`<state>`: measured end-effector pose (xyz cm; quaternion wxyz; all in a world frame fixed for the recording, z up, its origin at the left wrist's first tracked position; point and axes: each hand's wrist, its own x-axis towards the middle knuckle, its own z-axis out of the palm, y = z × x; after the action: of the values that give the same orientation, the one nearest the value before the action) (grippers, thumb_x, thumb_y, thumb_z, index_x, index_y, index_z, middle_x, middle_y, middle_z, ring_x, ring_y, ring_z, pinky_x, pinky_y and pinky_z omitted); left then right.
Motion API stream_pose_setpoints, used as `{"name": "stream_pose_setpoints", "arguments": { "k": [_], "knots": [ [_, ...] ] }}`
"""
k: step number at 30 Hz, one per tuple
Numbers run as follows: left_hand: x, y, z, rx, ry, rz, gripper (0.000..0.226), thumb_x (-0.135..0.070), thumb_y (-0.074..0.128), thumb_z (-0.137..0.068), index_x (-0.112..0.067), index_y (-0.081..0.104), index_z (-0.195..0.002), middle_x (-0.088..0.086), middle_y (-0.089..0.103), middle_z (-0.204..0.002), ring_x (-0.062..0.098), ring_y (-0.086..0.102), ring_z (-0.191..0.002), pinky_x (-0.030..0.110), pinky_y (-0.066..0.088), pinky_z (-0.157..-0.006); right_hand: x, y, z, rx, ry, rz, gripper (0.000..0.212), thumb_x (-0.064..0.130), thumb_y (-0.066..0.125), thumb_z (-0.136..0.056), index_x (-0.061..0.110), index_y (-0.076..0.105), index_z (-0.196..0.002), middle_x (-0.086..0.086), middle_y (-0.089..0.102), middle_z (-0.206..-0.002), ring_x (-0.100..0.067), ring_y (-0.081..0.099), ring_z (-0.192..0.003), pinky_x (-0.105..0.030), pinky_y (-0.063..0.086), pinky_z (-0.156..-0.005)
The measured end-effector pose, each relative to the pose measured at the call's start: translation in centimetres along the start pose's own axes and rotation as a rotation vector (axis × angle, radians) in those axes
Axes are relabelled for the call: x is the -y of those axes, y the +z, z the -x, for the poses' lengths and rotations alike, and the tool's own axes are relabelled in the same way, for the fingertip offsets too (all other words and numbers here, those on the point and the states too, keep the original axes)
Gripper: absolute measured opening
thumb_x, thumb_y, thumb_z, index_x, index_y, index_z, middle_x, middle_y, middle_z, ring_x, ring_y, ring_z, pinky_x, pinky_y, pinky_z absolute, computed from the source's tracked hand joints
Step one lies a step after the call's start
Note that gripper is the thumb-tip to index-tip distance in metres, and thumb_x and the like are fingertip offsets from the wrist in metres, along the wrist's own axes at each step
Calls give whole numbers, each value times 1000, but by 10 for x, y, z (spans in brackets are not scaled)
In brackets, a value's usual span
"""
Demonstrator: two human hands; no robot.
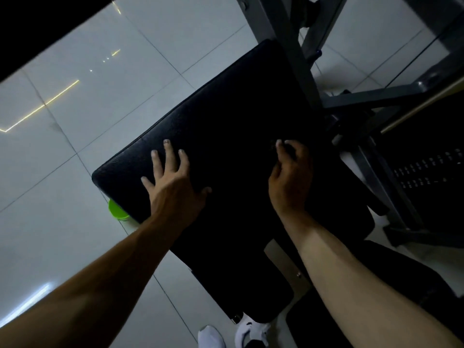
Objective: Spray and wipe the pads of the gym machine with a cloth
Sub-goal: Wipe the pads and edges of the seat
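Resting on the black pad [226,116] at frame centre, left hand [173,182] flat with fingers [169,154] spread, right hand [291,177] beside it with fingers curled, whether pinching anything cannot be told.

Floor [75,172]: pale glossy tiles, dark grout lines, light strips reflected at upper left. Standing on it: grey machine frame [376,96] at right; green container [116,212] left of centre, partly under the black pad [226,121]; white shoes [211,336] at bottom centre.
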<state>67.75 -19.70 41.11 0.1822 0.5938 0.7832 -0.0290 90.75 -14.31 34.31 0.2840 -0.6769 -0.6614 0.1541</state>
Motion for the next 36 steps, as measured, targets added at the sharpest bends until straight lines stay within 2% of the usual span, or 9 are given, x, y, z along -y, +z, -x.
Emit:
{"name": "stream_pose_setpoints", "arguments": {
  "k": [5, 10, 13, 17, 19, 26, 30, 33, 36],
  "knots": [
    [-30, 15, -10, 22, 168, -20, 83, -16, 62, -99, -33, 11, -162, -5, -19, -170, 31, -23, -154, 80, 4, -114, 29, 20, 101, 198, -243, -11, 56, 13, 60, -88, 21, 60, -143, -9, 57, -139, -34, 55, -124, -52, 49, -100],
    [-32, 20, -12, 64, 171, -74, 87, -44, 64, -97, -32, 9, -162, -3, -23, -169, 34, -27, -153, 82, 2, -111, 3, 10, 141, 324, -489, -72, 54, 5, 57, -89, 19, 61, -142, -6, 48, -142, -28, 48, -127, -43, 47, -101],
    [-32, 19, -11, 68, 177, -86, 94, -50, 68, -92, -33, 8, -162, -4, -24, -169, 33, -28, -153, 81, 2, -111, -34, -4, 103, 202, -176, -96, 47, 10, 52, -97, 15, 61, -143, -11, 50, -141, -28, 45, -130, -45, 41, -111],
    [-35, 19, -11, 64, 158, -83, 93, -49, 69, -92, -33, 10, -162, -4, -24, -169, 32, -28, -153, 81, 1, -111, -65, -23, 63, -61, 358, -146, 42, 12, 54, -91, 16, 67, -130, -13, 52, -137, -34, 50, -126, -55, 46, -102],
    [-38, 20, -10, 58, 147, -105, 92, -49, 67, -93, -32, 8, -162, -3, -25, -168, 33, -28, -152, 81, 3, -112, -44, -18, 69, -40, 330, -171, 43, 14, 52, -90, 16, 66, -130, -12, 51, -135, -35, 51, -124, -56, 47, -101],
    [-41, 14, -11, 28, 133, -120, 93, -48, 70, -90, -31, 16, -162, 1, -15, -171, 33, -19, -155, 76, 3, -117, -11, 4, 88, 251, -386, -95, 49, 15, 43, -92, 17, 68, -135, -12, 59, -131, -35, 54, -119, -49, 53, -94],
    [-41, -4, -27, -59, 205, -82, 84, -42, 78, -86, -24, 36, -157, 9, -4, -172, 33, -9, -157, 71, 4, -120, -34, -4, -6, 96, -144, -7, 49, 17, 42, -96, 21, 64, -140, -13, 57, -134, -41, 56, -119, -56, 49, -99],
    [-48, -26, -53, -78, 149, -8, 91, -43, 77, -87, -22, 27, -160, 10, -6, -172, 33, -8, -157, 69, 6, -121, -17, -3, -48, 7, 120, 16, 51, 9, 57, -90, 17, 63, -140, -13, 55, -135, -41, 54, -121, -54, 44, -103],
    [-68, -48, -84, -35, 74, -19, 99, -40, 78, -86, -24, 17, -162, 6, -13, -171, 32, -13, -157, 70, 5, -121, 20, 3, -16, 160, -57, 61, 60, 19, 56, -87, 19, 52, -147, -10, 47, -146, -36, 47, -129, -53, 42, -105]
  ]
}}
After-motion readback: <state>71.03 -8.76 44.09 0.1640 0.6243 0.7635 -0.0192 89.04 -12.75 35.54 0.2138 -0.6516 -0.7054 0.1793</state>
